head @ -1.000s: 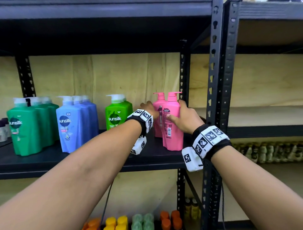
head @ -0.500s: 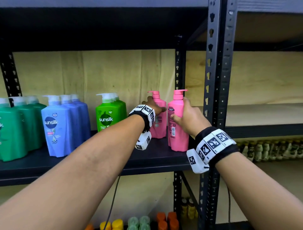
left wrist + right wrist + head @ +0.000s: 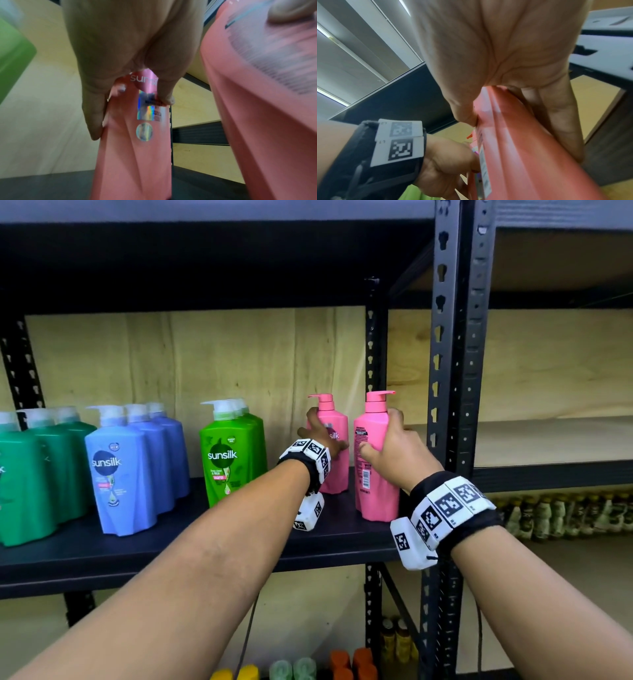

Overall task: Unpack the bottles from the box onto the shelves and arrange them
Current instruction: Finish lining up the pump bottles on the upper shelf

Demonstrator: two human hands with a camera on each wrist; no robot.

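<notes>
Two pink pump bottles stand upright on the black shelf [image 3: 205, 546], near its right end. My left hand [image 3: 322, 436] grips the left pink bottle [image 3: 334, 474] around its body, thumb on the front label and fingers on the left side; the left wrist view shows that bottle [image 3: 133, 155] with its front label facing me. My right hand [image 3: 385, 440] wraps the right pink bottle [image 3: 375, 494] just below the pump, back label toward me. The right wrist view shows its thumb and fingers on either side of that bottle [image 3: 513, 155]. A narrow gap separates the two bottles.
Left of the pink pair stand light green bottles [image 3: 233, 453], blue bottles [image 3: 120, 470] and dark green bottles [image 3: 30, 474] in rows. A black upright post [image 3: 448, 405] stands right of the pink bottles. Small bottles fill the lower shelves [image 3: 561, 511]. The right bay's wooden shelf [image 3: 548, 440] is bare.
The two pink bottles, which were touching, now stand apart. My right hand has shifted its bottle to the right and climbed toward the pump. My left hand stays on the left bottle.
</notes>
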